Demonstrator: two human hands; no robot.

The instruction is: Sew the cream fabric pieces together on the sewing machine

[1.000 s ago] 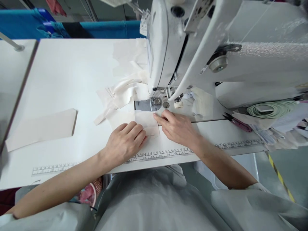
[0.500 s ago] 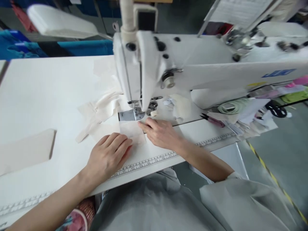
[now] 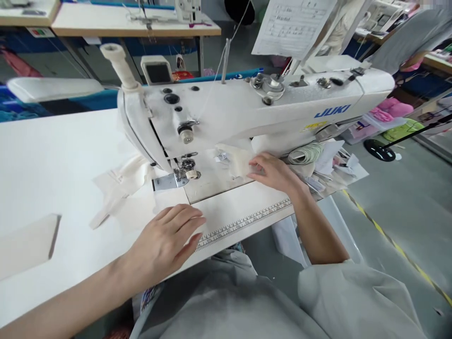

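My left hand (image 3: 171,238) hovers palm down over the front of the table, its fingers apart and nothing held. Under and beyond its fingertips lies thin white fabric (image 3: 165,200), reaching to the presser foot (image 3: 179,179) of the sewing machine (image 3: 226,113). My right hand (image 3: 273,174) is at the right of the machine bed, thumb and fingers curved but apart. Its fingertips are next to a cream fabric scrap (image 3: 240,160); what lies beneath the palm is hidden. Crumpled cream fabric pieces (image 3: 123,181) rest left of the needle.
A folded cream piece (image 3: 28,245) lies at the left. Coiled pale green cord (image 3: 305,153) and scraps (image 3: 328,160) crowd the table's right end. A measuring tape (image 3: 247,221) runs along the front edge. A person's sleeve (image 3: 406,42) shows at the upper right.
My right hand has left the fabric by the presser foot and moved right along the bed, over where pink-handled snips lay. My left hand has lifted and spread its fingers. The view has turned right.
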